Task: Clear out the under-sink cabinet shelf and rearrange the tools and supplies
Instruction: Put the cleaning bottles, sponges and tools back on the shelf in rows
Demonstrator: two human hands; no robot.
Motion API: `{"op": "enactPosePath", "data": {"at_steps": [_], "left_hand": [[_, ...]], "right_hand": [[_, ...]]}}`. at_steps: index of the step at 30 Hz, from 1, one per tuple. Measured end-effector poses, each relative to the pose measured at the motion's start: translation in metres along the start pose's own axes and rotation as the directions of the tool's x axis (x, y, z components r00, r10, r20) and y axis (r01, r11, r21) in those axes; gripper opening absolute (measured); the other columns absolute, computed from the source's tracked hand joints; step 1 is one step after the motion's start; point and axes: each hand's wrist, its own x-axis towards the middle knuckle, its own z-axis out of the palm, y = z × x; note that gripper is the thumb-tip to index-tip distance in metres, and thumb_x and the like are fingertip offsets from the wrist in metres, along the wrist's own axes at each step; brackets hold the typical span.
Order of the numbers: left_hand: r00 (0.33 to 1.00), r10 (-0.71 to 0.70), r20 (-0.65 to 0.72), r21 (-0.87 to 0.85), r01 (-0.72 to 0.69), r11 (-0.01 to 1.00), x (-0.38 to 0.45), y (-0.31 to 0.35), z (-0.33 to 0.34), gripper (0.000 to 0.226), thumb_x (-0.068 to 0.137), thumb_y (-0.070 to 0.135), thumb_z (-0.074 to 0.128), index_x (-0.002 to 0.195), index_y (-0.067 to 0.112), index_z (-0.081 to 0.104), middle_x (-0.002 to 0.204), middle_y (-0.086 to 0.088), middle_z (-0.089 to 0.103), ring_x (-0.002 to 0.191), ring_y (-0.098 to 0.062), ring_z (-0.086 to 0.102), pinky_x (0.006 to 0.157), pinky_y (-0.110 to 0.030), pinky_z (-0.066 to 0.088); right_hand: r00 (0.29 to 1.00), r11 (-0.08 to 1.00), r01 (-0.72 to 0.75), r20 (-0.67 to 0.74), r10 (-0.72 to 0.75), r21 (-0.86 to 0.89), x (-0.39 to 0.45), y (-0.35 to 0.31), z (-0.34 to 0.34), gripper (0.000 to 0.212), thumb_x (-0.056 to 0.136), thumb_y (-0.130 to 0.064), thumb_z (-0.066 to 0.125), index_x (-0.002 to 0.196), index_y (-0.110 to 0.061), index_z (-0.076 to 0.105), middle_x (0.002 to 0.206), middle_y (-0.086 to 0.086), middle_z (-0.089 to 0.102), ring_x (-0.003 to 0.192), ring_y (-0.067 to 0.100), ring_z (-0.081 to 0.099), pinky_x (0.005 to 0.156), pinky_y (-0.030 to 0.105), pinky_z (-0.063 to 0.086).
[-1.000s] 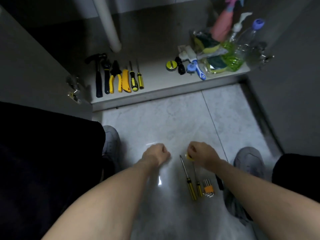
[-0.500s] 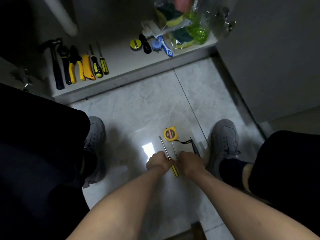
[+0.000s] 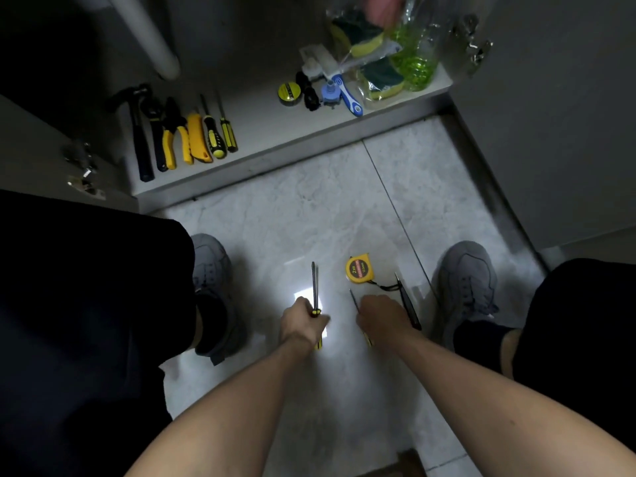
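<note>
1. Gripping a long steel-shafted screwdriver with yellow-and-black handle (image 3: 314,290), the left hand (image 3: 302,324) is curled round its handle above the grey marble floor tile (image 3: 309,222).
2. Right hand (image 3: 380,316) is curled over a second slim yellow-handled screwdriver (image 3: 354,301); its grasp cannot be confirmed.
3. Round yellow tape measure (image 3: 358,269) lies just beyond the right hand.
4. White cabinet shelf (image 3: 261,132), well beyond both hands, holds a row of yellow-and-black hand tools (image 3: 182,136) and a clear plastic bottle of green liquid (image 3: 414,60).

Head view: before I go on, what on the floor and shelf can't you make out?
- Right hand covers its screwdriver; only the shaft tip shows.
- Left hand hides most of its screwdriver's handle.
- Pink item and spray bottle: cut off by the top edge.
- Tape measure label: too small.
</note>
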Motion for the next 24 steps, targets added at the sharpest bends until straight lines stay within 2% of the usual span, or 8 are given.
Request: {"op": "enactPosePath", "data": {"at_steps": [3, 6, 9, 14, 16, 19, 22, 24], "left_hand": [[0.999, 0.032, -0.043, -0.156, -0.038, 0.987, 0.004, 0.010, -0.021, 0.027, 0.068, 0.030, 0.072, 0.072, 0.019, 0.048, 0.081, 0.003, 0.069, 0.081, -0.023, 0.067, 0.071, -0.032, 0.055], [0.984, 0.112, -0.138, -0.129, -0.130, 0.983, 0.021, 0.038, -0.055, 0.023, 0.071, 0.034, 0.064, 0.071, 0.020, 0.046, 0.072, 0.009, 0.062, 0.073, -0.019, 0.059, 0.055, -0.020, 0.040], [0.949, 0.215, -0.229, -0.099, -0.242, 0.965, 0.047, 0.080, -0.100, 0.019, 0.077, 0.027, 0.066, 0.073, 0.021, 0.048, 0.068, 0.008, 0.060, 0.072, -0.019, 0.057, 0.058, -0.026, 0.036], [0.891, 0.293, -0.347, -0.068, -0.336, 0.940, 0.101, 0.157, -0.189, 0.020, 0.082, 0.022, 0.069, 0.073, 0.023, 0.051, 0.074, 0.003, 0.060, 0.079, -0.023, 0.060, 0.071, -0.030, 0.048], [0.885, 0.278, -0.375, -0.017, -0.306, 0.952, 0.125, 0.183, -0.220, 0.021, 0.084, 0.026, 0.072, 0.075, 0.023, 0.053, 0.081, -0.001, 0.063, 0.084, -0.023, 0.061, 0.069, -0.028, 0.045], [0.895, 0.231, -0.383, 0.089, -0.213, 0.973, 0.159, 0.212, -0.253, 0.017, 0.084, 0.030, 0.073, 0.085, 0.014, 0.068, 0.088, -0.008, 0.068, 0.092, -0.027, 0.066, 0.067, -0.026, 0.040], [0.901, 0.205, -0.383, 0.158, -0.155, 0.975, 0.186, 0.225, -0.273, 0.026, 0.081, 0.028, 0.077, 0.072, 0.012, 0.059, 0.068, -0.003, 0.053, 0.091, -0.025, 0.066, 0.060, -0.022, 0.040], [0.908, 0.193, -0.371, 0.181, -0.133, 0.974, 0.200, 0.227, -0.280, 0.030, 0.079, 0.028, 0.080, 0.071, 0.013, 0.055, 0.073, -0.002, 0.056, 0.092, -0.024, 0.067, 0.054, -0.020, 0.042]], "right_hand": [[0.987, 0.981, 0.154, -0.060, -0.148, 0.120, -0.002, -0.002, -0.009, 0.020, 0.101, -0.028, 0.049, 0.085, -0.018, 0.042, 0.086, 0.006, 0.054, 0.085, 0.030, 0.058, 0.068, 0.036, 0.038], [0.960, 0.951, 0.255, -0.163, -0.228, 0.174, 0.007, -0.020, -0.033, 0.018, 0.105, -0.027, 0.045, 0.091, -0.017, 0.038, 0.080, 0.010, 0.054, 0.078, 0.037, 0.057, 0.067, 0.043, 0.040], [0.910, 0.922, 0.340, -0.311, -0.274, 0.184, 0.031, -0.050, -0.075, 0.021, 0.108, -0.032, 0.037, 0.095, -0.016, 0.039, 0.071, 0.005, 0.055, 0.074, 0.039, 0.059, 0.066, 0.045, 0.043], [0.833, 0.914, 0.390, -0.468, -0.296, 0.116, 0.090, -0.107, -0.165, 0.022, 0.106, -0.040, 0.035, 0.102, -0.023, 0.047, 0.090, 0.009, 0.067, 0.083, 0.034, 0.061, 0.070, 0.041, 0.046], [0.818, 0.916, 0.390, -0.494, -0.295, 0.099, 0.113, -0.128, -0.195, 0.024, 0.105, -0.040, 0.037, 0.101, -0.021, 0.051, 0.091, 0.008, 0.066, 0.084, 0.033, 0.060, 0.071, 0.041, 0.046], [0.812, 0.921, 0.388, -0.490, -0.318, 0.045, 0.146, -0.157, -0.228, 0.021, 0.104, -0.037, 0.040, 0.100, -0.021, 0.053, 0.091, 0.006, 0.066, 0.085, 0.032, 0.060, 0.071, 0.040, 0.049], [0.817, 0.930, 0.367, -0.469, -0.335, -0.024, 0.180, -0.183, -0.248, 0.022, 0.103, -0.035, 0.041, 0.102, -0.019, 0.056, 0.094, 0.009, 0.067, 0.089, 0.034, 0.062, 0.075, 0.041, 0.050], [0.830, 0.937, 0.345, -0.449, -0.332, -0.055, 0.199, -0.196, -0.251, 0.025, 0.102, -0.035, 0.040, 0.106, -0.017, 0.058, 0.099, 0.012, 0.067, 0.092, 0.036, 0.062, 0.076, 0.041, 0.050]]}}
